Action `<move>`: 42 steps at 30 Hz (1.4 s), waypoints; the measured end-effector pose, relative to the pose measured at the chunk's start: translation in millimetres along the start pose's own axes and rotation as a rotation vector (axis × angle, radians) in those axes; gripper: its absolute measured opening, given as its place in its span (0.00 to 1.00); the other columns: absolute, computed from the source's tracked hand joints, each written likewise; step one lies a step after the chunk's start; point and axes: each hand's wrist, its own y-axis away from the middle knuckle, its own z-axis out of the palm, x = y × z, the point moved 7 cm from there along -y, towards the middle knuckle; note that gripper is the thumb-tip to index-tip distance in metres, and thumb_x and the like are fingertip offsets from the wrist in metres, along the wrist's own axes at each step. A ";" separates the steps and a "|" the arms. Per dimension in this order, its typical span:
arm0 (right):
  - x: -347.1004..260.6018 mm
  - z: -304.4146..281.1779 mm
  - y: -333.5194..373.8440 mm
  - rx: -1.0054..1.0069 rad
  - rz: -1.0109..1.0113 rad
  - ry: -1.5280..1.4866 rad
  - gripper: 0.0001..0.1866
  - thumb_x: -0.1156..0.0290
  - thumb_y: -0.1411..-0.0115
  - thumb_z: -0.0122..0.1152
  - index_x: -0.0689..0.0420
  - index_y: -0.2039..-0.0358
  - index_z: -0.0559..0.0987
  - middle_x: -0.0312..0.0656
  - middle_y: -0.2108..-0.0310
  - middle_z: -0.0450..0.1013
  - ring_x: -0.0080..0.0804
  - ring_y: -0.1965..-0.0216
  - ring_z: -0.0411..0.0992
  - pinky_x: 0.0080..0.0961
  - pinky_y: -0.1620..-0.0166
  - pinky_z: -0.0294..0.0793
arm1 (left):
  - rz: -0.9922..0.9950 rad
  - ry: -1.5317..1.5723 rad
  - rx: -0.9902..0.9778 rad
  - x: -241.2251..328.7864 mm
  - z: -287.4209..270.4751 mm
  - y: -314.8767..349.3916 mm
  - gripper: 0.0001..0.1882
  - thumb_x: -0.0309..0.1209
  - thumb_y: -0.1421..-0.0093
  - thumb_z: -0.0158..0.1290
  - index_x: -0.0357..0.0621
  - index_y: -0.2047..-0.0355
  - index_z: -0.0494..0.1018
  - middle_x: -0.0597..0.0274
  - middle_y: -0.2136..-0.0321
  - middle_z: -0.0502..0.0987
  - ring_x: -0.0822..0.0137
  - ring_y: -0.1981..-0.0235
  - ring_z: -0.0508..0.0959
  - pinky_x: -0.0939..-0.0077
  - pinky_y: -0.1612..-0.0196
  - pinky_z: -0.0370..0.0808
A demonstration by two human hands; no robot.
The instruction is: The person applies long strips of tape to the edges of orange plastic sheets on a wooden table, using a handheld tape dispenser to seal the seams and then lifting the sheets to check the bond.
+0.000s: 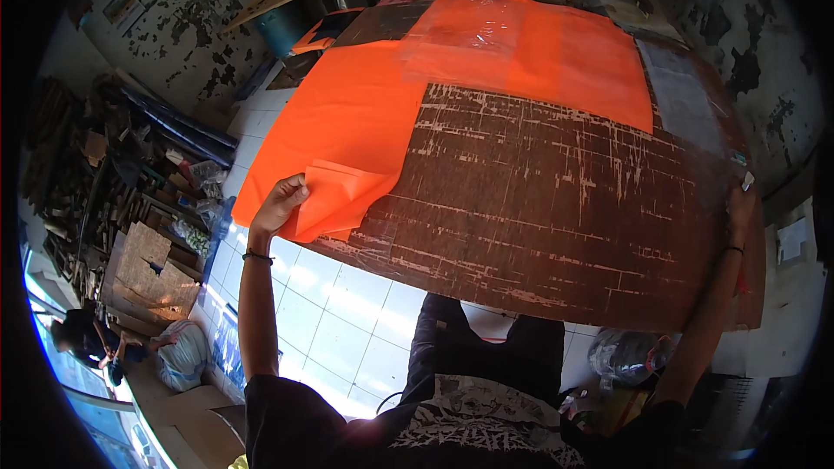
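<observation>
My left hand (280, 205) pinches the near corner of a thin, bright orange sheet (339, 113) at the left end of a worn brown tabletop (530, 200). That corner is folded back over itself, and another orange layer shows under it. At the table's right edge, my right hand (740, 207) is closed, with a small whitish thing (747, 181) at its fingertips. What kind of thing it is, I cannot make out. More orange sheets (573, 56) lie along the far side, partly under shiny clear plastic (478, 35).
A greyish translucent sheet (682, 91) lies at the far right of the table. Scrap wood (95, 174) is piled along the left wall, near a white sack (182, 356) and another person (91, 343). Below the table's right side stands a clear plastic bottle (624, 356).
</observation>
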 end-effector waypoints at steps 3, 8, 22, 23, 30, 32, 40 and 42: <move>3.1 1.5 -1.1 -0.036 -0.088 -0.069 0.06 0.68 0.43 0.49 0.56 0.73 0.70 0.29 0.86 0.64 0.14 0.89 0.58 0.17 0.87 0.55 | -0.065 -0.135 -0.014 19.9 24.9 5.9 0.04 0.22 0.41 0.49 0.38 0.72 0.73 0.77 0.79 0.66 0.83 0.78 0.60 0.86 0.73 0.61; -3.6 6.8 9.7 -0.018 -0.068 -0.081 0.06 0.68 0.43 0.51 0.57 0.70 0.70 0.29 0.85 0.65 0.14 0.89 0.59 0.16 0.88 0.55 | -0.007 -0.177 0.007 8.2 19.9 10.0 0.06 0.16 0.45 0.47 0.32 0.72 0.74 0.73 0.80 0.68 0.83 0.80 0.63 0.86 0.75 0.62; -4.1 5.9 7.1 -0.007 -0.062 0.004 0.07 0.67 0.44 0.52 0.57 0.71 0.70 0.30 0.84 0.66 0.14 0.89 0.59 0.16 0.86 0.56 | 0.071 -0.672 0.047 66.0 69.1 -9.2 0.10 0.23 0.45 0.54 0.39 0.61 0.72 0.65 0.73 0.73 0.78 0.74 0.72 0.85 0.67 0.68; -6.6 7.0 11.1 -0.015 -0.077 -0.010 0.07 0.67 0.44 0.52 0.57 0.71 0.70 0.30 0.84 0.65 0.14 0.88 0.59 0.16 0.86 0.57 | 0.031 -0.703 0.009 60.3 65.9 -12.8 0.09 0.27 0.43 0.52 0.39 0.61 0.73 0.67 0.76 0.74 0.76 0.75 0.71 0.85 0.68 0.68; -4.9 7.9 6.8 -0.028 -0.058 0.017 0.09 0.67 0.43 0.52 0.60 0.66 0.70 0.30 0.83 0.64 0.13 0.87 0.59 0.17 0.87 0.57 | -0.085 -0.604 0.058 43.1 32.7 -18.3 0.13 0.34 0.42 0.51 0.34 0.68 0.73 0.65 0.76 0.76 0.74 0.72 0.70 0.79 0.64 0.68; -1.6 8.2 3.3 -0.030 -0.071 0.028 0.10 0.67 0.43 0.52 0.60 0.66 0.70 0.30 0.82 0.65 0.14 0.87 0.59 0.17 0.87 0.57 | -0.141 -0.576 0.123 43.4 24.4 -15.8 0.15 0.37 0.42 0.48 0.33 0.69 0.72 0.63 0.71 0.75 0.72 0.67 0.70 0.76 0.59 0.66; -5.0 6.5 5.9 -0.021 -0.098 0.008 0.10 0.67 0.43 0.52 0.59 0.65 0.71 0.30 0.83 0.65 0.14 0.88 0.58 0.17 0.87 0.56 | -0.256 -0.439 0.064 34.4 7.6 -14.3 0.16 0.37 0.44 0.46 0.36 0.64 0.73 0.60 0.63 0.73 0.67 0.63 0.71 0.74 0.57 0.66; 5.1 7.6 2.8 -0.051 -0.008 0.039 0.10 0.66 0.43 0.51 0.59 0.64 0.71 0.31 0.83 0.65 0.15 0.88 0.59 0.17 0.87 0.56 | -0.207 -0.544 -0.010 42.8 16.9 -16.4 0.16 0.36 0.44 0.46 0.36 0.64 0.73 0.60 0.64 0.73 0.67 0.62 0.71 0.75 0.57 0.66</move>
